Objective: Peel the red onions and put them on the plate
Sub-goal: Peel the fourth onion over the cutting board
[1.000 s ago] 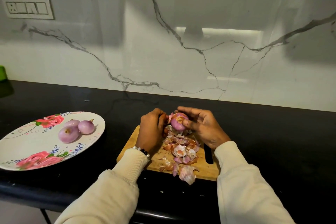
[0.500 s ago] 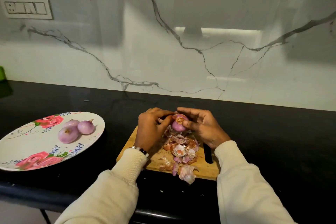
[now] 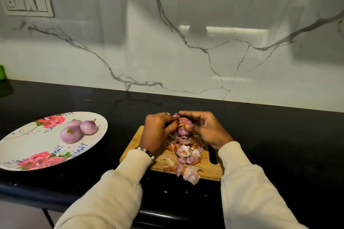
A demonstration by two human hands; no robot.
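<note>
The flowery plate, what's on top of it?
Three peeled onions sit touching on the plate, which has painted roses. What the onions cover cannot be seen.

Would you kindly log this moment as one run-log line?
step: peeling | both hands grip small red onion over wooden cutting board | floral plate: three peeled onions | skins piled on board

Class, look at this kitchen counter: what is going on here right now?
A person is peeling a red onion over a wooden cutting board. The right hand holds the onion while the left hand picks at its skin. A heap of onion skins lies on the board. Three peeled onions sit together on the floral plate to the left on the black counter. So the job is partway done.
</note>
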